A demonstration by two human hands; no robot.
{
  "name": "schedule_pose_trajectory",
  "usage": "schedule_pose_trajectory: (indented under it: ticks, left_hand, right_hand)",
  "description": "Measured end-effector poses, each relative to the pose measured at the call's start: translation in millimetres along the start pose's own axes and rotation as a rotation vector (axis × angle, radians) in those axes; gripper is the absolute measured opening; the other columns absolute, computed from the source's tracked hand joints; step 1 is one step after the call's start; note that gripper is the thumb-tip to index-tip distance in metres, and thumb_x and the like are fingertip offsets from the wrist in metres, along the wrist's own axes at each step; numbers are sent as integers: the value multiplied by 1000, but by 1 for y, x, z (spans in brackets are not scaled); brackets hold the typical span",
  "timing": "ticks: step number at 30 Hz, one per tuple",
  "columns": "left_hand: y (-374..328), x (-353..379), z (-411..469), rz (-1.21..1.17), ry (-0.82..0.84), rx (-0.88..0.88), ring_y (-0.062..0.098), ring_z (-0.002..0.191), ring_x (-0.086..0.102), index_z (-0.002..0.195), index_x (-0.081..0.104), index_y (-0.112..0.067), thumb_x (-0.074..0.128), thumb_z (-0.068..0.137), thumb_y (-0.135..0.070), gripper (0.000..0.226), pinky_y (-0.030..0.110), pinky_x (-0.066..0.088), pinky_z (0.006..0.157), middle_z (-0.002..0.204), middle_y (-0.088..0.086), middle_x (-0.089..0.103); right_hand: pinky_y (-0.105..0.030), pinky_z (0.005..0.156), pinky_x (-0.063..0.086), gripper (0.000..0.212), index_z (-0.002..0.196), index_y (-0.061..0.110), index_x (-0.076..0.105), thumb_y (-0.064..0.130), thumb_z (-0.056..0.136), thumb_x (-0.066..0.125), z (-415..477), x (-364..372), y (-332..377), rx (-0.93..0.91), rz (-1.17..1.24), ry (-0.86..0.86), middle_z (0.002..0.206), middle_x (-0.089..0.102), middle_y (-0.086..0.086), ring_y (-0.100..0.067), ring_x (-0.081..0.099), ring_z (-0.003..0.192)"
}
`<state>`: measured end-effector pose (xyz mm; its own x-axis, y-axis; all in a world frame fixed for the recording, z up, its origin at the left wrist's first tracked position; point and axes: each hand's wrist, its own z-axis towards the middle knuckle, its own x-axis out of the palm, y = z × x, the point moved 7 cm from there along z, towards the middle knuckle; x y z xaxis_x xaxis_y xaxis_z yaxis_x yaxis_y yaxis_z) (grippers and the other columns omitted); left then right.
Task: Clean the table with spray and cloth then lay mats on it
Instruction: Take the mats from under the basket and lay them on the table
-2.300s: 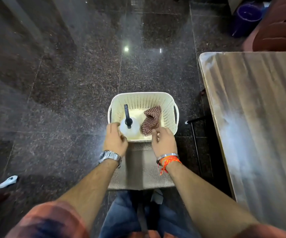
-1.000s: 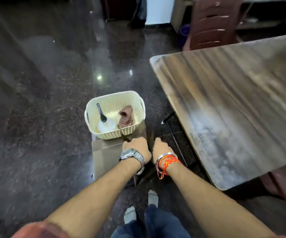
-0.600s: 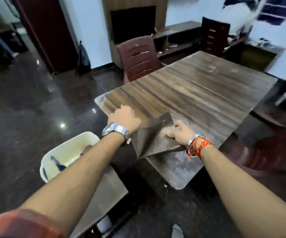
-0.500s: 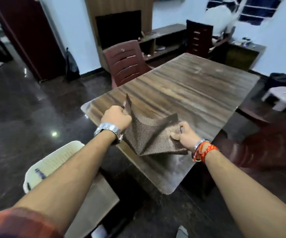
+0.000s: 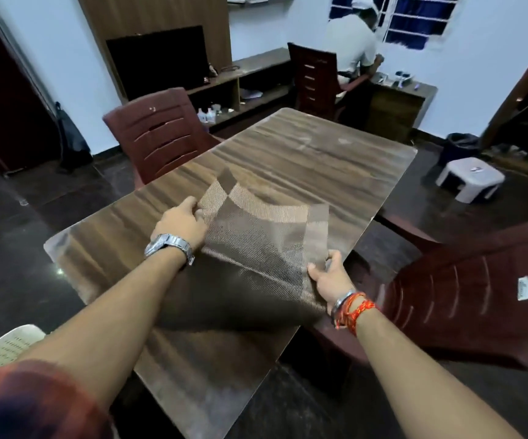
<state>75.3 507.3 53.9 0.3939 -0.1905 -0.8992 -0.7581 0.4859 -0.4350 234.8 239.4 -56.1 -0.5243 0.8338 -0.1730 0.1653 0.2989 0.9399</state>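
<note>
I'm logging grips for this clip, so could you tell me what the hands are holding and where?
Both hold one woven mat above the table: left hand at its left edge, right hand at its near right corner.

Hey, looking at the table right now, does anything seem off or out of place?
Yes. The mat isn't flat: both hands, left and right, hold it bowed above the table, one far corner curled up. The tabletop also shows pale smudges near its far end.

dark glossy floor [image 5: 18,280], white walls [image 5: 75,74], maroon chairs [image 5: 161,134], barred window [image 5: 414,17], perhaps a television [image 5: 158,61]
</note>
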Motion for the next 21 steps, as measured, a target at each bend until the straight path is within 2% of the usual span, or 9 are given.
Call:
schedule_pose_trajectory:
  ticks: [4,6,7,10,12,13,15,18,21]
  left_hand:
    - [-24,39,40,79,27,-9,46,99,62,106,54,-23,42,96,-38,22,43,48,81,109,23,65]
    - [-36,54,64,21,-6,-32,47,96,62,99,54,-18,43,95,-40,25,43,49,81,105,25,65]
    - [-42,62,78,-31,-23,-40,48,96,62,99,53,-16,44,94,-41,26,44,49,81,104,25,65]
    - [-62,91,116,-112,-53,25,48,104,58,115,51,-10,51,94,-39,36,48,48,85,115,26,60]
    - [-75,131,128,27,76,93,44,118,51,138,44,-13,53,93,-45,56,49,45,95,136,22,50]
    - [-82,158,128,124,179,124,41,125,47,146,38,-19,51,92,-53,64,49,42,101,145,16,43]
    - [-87,216,120,243,411,160,36,141,30,153,25,-35,39,85,-74,79,52,29,112,160,8,25]
    - [-103,282,99,294,669,167,32,152,0,153,13,-48,13,63,-98,103,61,7,118,167,2,-4]
    - [-119,305,87,369,752,132,31,151,-15,152,4,-51,24,76,-90,88,68,1,113,164,-5,-20]
  right_hand:
    - [-46,79,50,21,99,20,38,16,89,56,42,-6,-16,-32,-119,-108,91,63,-7,-30,61,80]
    - [-36,80,45,21,103,15,39,11,90,56,60,-9,-16,-9,-142,-165,93,63,-6,-29,61,83]
    - [-32,74,42,20,102,15,39,10,91,55,70,-12,-15,7,-148,-196,92,61,-5,-29,59,82]
    - [-29,66,37,22,111,15,41,13,92,52,104,-30,-16,78,-221,-318,88,59,-5,-33,59,81]
    - [-38,77,47,38,128,17,37,23,93,51,131,-42,-20,138,-326,-353,101,64,-15,-41,61,90]
    - [-42,84,47,51,138,19,30,30,93,51,143,-46,-24,176,-441,-351,116,60,-19,-43,58,99]
    - [-49,94,41,70,149,24,15,44,91,50,156,-48,-27,186,-769,-350,145,35,-16,-42,43,119]
    - [-50,112,20,72,151,28,10,52,91,43,172,-23,-37,8,-1041,-175,159,8,-12,-37,14,142]
    - [-45,117,-1,69,151,31,-1,60,91,16,181,-5,-70,19,-1145,46,160,-9,-8,-32,-11,145]
